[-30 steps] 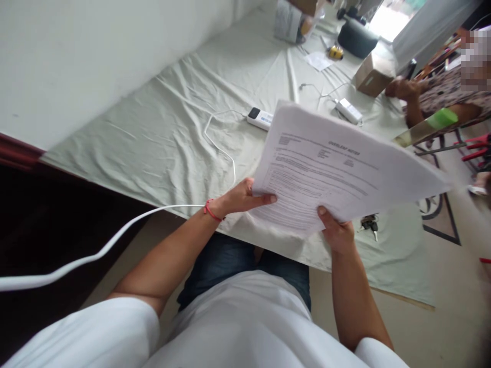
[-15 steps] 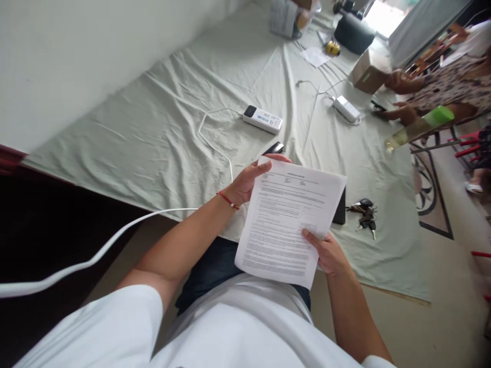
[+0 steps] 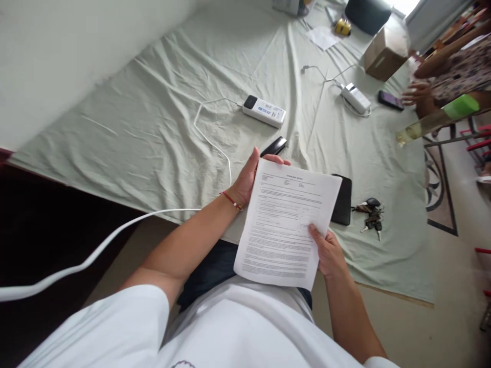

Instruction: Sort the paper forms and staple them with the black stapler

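A printed paper (image 3: pixel 284 225), possibly a stack of sheets, is held tilted above my lap at the table's edge. My left hand (image 3: pixel 251 179) supports its upper left corner, with the fingers behind and the thumb raised off the page. At the lower right edge, my right hand (image 3: pixel 326 250) grips it, thumb on the printed side and fingers hidden behind. Just beyond my left fingertips lies a black stapler (image 3: pixel 274 146). Partly covered by the paper's right edge is a flat black phone or case (image 3: pixel 342 200).
On the cloth-covered table (image 3: pixel 153 128) lie a white power bank (image 3: pixel 264 111) with a cable, keys (image 3: pixel 371 217), a white adapter (image 3: pixel 356 98), a phone (image 3: pixel 390 100) and a cardboard box (image 3: pixel 386 51). A green-capped bottle (image 3: pixel 437 120) stands near another person's hand (image 3: pixel 416 93) at right.
My left thumb has lifted off the page. My view has shifted, showing more of the stapler and the black flat object. The other person's hand has let go of the phone.
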Tool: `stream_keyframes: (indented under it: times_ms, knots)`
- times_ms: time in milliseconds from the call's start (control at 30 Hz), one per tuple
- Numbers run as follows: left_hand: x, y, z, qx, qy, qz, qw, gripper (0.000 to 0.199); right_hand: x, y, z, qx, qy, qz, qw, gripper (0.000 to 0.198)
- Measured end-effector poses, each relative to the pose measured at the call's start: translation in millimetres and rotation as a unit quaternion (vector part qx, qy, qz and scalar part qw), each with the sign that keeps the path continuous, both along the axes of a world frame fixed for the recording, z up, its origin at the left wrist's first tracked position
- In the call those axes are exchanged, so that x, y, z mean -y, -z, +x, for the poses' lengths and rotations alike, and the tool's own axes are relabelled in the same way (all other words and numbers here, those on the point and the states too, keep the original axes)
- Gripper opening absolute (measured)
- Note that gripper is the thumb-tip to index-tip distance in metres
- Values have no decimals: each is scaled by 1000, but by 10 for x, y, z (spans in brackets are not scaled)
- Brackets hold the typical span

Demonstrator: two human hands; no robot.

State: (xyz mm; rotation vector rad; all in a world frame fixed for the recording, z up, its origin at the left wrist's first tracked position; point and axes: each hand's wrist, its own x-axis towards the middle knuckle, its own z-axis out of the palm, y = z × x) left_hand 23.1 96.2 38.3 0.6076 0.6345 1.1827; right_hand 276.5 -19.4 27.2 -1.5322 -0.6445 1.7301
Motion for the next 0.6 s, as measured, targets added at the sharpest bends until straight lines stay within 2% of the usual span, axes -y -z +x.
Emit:
stream_keyframes:
  times_ms: [200,467,600]
  knots:
    - [45,68,-36,55,44,49,996,39,33,-19,6,0,-11,-2,1000,48]
    - [-16,127,-67,95,46,-6,994,51,73,-57,9,-28,3,-8,1000,48]
    - [-18,113,-57,83,49,4,995,56,91,-112,8,-20,27,-7,999,52]
